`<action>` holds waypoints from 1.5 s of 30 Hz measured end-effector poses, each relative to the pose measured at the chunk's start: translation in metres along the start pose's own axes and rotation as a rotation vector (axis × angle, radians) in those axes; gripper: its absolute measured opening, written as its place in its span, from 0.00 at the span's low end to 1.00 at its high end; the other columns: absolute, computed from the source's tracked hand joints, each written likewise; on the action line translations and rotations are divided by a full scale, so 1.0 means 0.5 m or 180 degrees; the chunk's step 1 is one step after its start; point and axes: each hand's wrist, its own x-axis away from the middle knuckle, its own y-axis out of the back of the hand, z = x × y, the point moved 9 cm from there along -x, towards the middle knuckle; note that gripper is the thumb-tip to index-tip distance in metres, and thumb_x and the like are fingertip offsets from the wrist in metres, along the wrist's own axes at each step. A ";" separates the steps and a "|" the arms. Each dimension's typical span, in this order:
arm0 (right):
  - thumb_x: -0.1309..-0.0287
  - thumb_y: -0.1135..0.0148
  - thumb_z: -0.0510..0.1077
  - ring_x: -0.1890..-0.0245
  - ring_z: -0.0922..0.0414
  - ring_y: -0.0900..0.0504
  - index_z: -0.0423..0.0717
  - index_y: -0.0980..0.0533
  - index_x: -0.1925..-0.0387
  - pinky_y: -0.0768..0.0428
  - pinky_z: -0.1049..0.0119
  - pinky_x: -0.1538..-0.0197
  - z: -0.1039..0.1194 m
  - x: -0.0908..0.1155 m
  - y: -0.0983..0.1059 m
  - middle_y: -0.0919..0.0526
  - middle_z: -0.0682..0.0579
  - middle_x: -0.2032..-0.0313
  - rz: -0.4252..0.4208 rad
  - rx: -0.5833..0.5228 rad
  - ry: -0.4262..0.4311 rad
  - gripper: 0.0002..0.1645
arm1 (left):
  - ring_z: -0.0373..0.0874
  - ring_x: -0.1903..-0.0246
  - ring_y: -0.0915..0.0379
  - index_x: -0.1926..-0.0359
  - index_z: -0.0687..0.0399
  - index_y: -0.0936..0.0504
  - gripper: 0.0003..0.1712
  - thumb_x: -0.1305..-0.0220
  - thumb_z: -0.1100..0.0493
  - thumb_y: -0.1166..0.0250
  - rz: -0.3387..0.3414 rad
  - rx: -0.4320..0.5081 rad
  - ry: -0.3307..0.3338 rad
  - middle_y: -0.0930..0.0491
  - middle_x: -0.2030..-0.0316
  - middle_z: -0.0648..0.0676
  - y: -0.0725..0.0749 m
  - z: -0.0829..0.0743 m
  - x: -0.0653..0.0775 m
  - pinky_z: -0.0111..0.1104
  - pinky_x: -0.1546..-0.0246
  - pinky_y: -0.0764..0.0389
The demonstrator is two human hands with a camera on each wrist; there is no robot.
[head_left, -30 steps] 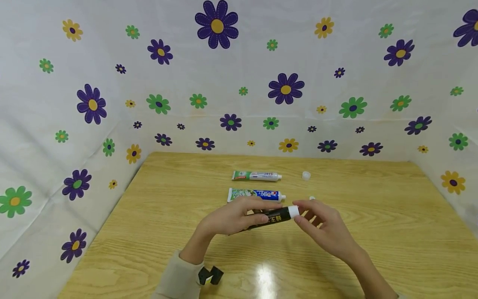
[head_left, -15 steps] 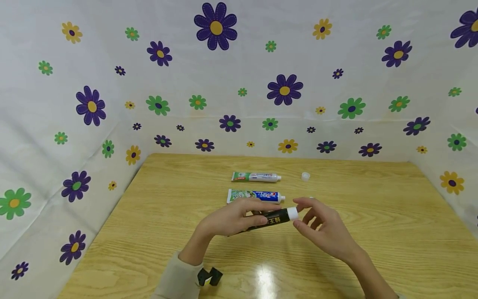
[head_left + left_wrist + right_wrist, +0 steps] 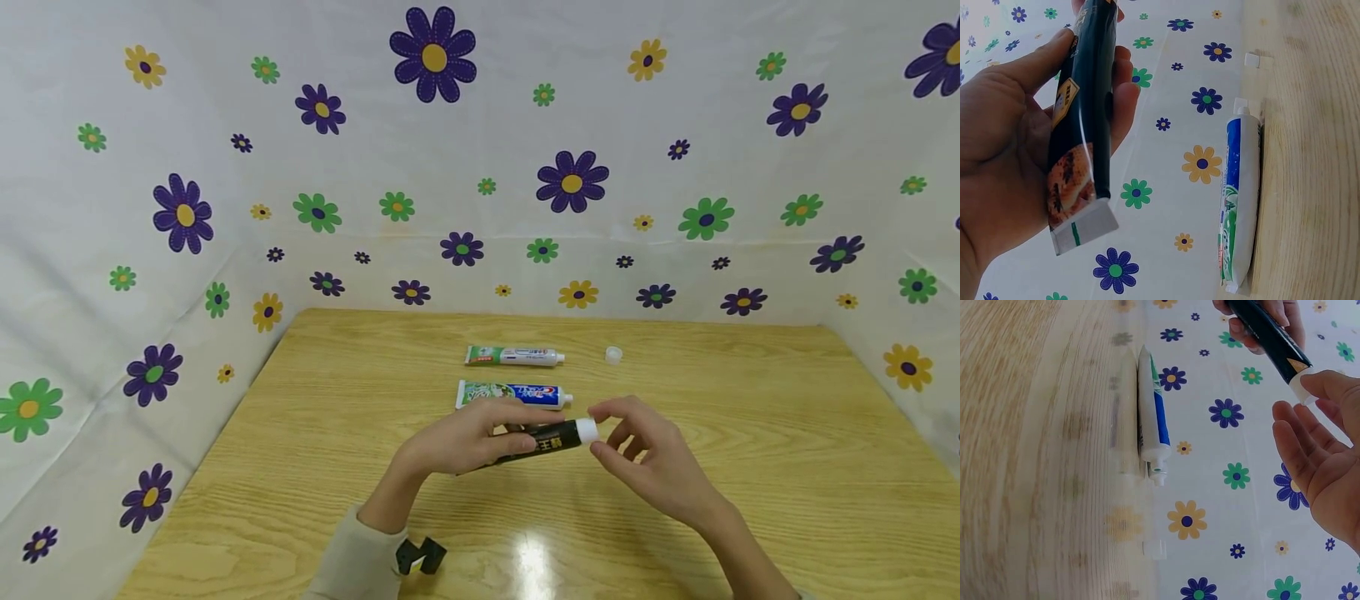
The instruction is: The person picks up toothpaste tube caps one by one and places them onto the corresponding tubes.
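Note:
My left hand [image 3: 468,437] grips a black toothpaste tube [image 3: 557,437] with gold lettering, thumb on the near side and fingers behind. Its flat crimped end points toward the left wrist camera. The tube is raised above the table, tilted with its white cap [image 3: 587,430] up and to the right. At that cap is my right hand [image 3: 648,454]; thumb and index fingertip pinch it from two sides, while the other fingers stay bent and loose, as the right wrist view [image 3: 1329,456] of the hand shows.
Behind the hands lie a blue and green toothpaste tube [image 3: 536,395] and a green and white tube [image 3: 517,356], both with bare nozzles to the right. A loose white cap [image 3: 613,356] sits right of the farther tube. Flowered cloth [image 3: 480,150] walls the wooden table [image 3: 337,375].
My right fingertips have shifted slightly around the white cap. A small loose cap behind the right hand, visible one second ago, is now hidden by it. The left hand keeps its grip.

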 end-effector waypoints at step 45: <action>0.35 0.36 0.38 0.71 0.64 0.23 0.47 0.20 0.51 0.21 0.68 0.70 -0.029 0.002 -0.006 0.20 0.58 0.66 0.0155 0.0050 -0.0494 0.12 | 0.39 0.54 0.28 0.30 0.50 0.28 0.24 0.25 0.58 0.44 0.0100 -0.0129 -0.0038 0.25 0.36 0.51 -0.012 -0.005 -0.002 0.30 0.54 0.25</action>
